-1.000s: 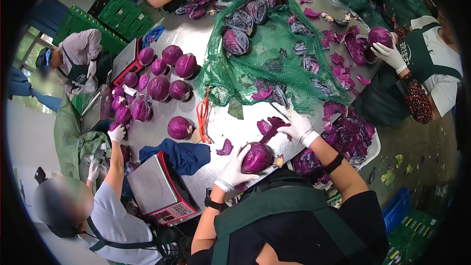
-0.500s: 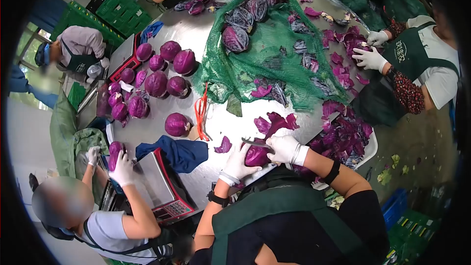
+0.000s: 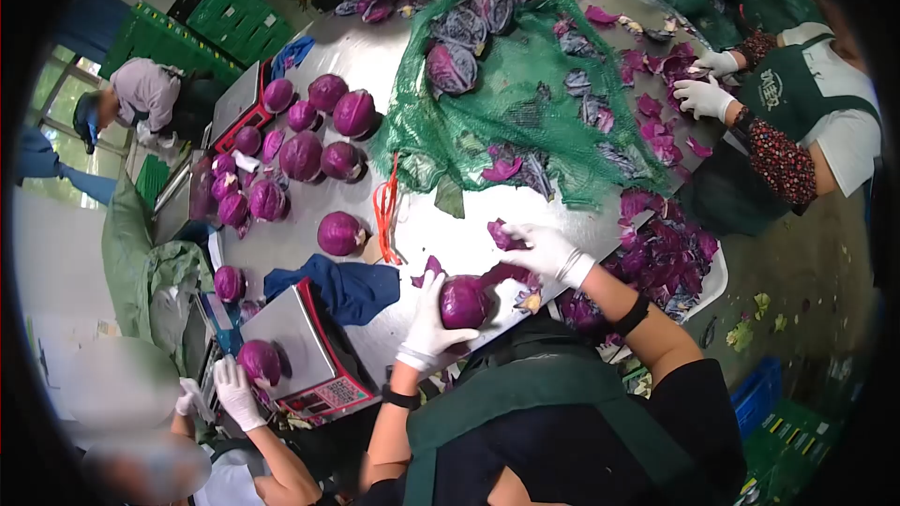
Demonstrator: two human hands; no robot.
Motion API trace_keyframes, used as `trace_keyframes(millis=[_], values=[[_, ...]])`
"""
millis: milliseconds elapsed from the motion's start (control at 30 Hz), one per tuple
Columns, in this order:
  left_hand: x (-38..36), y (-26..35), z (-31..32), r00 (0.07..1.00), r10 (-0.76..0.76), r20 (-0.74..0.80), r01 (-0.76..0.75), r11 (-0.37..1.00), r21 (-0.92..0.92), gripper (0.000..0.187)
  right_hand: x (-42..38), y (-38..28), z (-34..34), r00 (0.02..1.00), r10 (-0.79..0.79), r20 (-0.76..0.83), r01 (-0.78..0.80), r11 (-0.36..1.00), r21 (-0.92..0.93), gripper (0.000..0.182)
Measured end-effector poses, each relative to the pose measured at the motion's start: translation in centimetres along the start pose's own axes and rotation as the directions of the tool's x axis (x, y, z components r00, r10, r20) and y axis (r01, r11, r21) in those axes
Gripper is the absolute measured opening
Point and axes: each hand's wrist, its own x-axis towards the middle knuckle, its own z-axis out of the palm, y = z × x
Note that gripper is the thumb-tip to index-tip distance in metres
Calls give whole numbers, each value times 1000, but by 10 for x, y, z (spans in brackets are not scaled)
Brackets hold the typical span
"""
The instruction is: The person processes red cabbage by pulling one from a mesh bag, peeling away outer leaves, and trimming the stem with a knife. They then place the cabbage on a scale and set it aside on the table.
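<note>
My left hand (image 3: 429, 326), in a white glove, is closed around the side of a peeled red cabbage (image 3: 465, 303) near the table's front edge. My right hand (image 3: 547, 253), also gloved, has its fingers on a purple cabbage leaf (image 3: 505, 236) just above and right of the head. Another leaf lies under that hand, and a pale trimmed scrap (image 3: 529, 301) sits below it. A small loose leaf is partly behind my left fingers. The knife is out of sight now.
Whole red cabbages (image 3: 301, 156) stand on the left of the steel table. A green net (image 3: 525, 122) with cabbages spreads across the middle. A leaf-filled white tray (image 3: 716, 272) is at right. A blue cloth (image 3: 347, 292) and red scale (image 3: 323, 356) lie left; co-workers stand around.
My right hand has moved up from the cabbage to the leaves, and the knife has gone from view. The cabbage has shifted slightly left in my left hand. A co-worker's cabbage now rests on the scale.
</note>
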Motion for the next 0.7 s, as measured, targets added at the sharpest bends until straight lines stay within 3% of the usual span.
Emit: trace_keyframes(millis=[33, 100, 167, 233, 267, 300, 367, 433, 467, 500, 533, 633, 700], values=[[-5, 11, 10, 990, -17, -142, 46, 979, 201, 114, 0, -5, 23, 999, -40, 7, 39, 995, 96, 63], [-5, 4, 19, 971, -78, -224, 81, 997, 8, 110, 1, -28, 46, 987, -22, 159, 16, 999, 43, 63], [-8, 7, 17, 963, -55, -264, 79, 994, 79, 106, 6, -31, 65, 975, 12, 222, 3, 998, -70, 47], [-12, -3, 16, 967, 0, -254, 13, 999, 50, 105, 10, -15, 71, 985, -56, 164, 45, 997, 70, 36], [-17, -9, 16, 959, -57, -278, 57, 998, -9, 105, 13, 2, 67, 979, -17, 203, 17, 1000, 0, 30], [-22, -15, 15, 957, -64, -282, 64, 998, -6, 105, 16, 5, 45, 961, -126, 245, 107, 990, 89, 30], [-25, -21, 16, 927, -114, -357, 71, 989, -131, 104, 20, 9, 18, 952, 122, 279, -43, 961, -273, 33], [-25, -19, 18, 917, -123, -379, 56, 981, -183, 104, 12, -18, 15, 975, 40, 220, 25, 958, -286, 35], [-24, -15, 20, 917, -129, -378, 76, 986, -150, 104, 8, -32, 19, 988, -41, 151, 86, 949, -302, 38], [-22, -11, 21, 918, -128, -375, 91, 989, -115, 104, 5, -34, 36, 975, 33, 218, -18, 997, -71, 40], [-22, -2, 24, 925, -74, -374, 120, 988, 101, 103, 3, -46, 48, 981, 1, 192, 15, 997, -82, 39], [-24, 11, 39, 936, 60, -347, 72, 932, 356, 100, -2, -55, 71, 993, -1, 118, 22, 985, -172, 35], [-26, 13, 40, 934, 107, -340, 35, 921, 388, 98, -3, -51, 77, 997, 24, 72, -6, 969, -248, 33]])
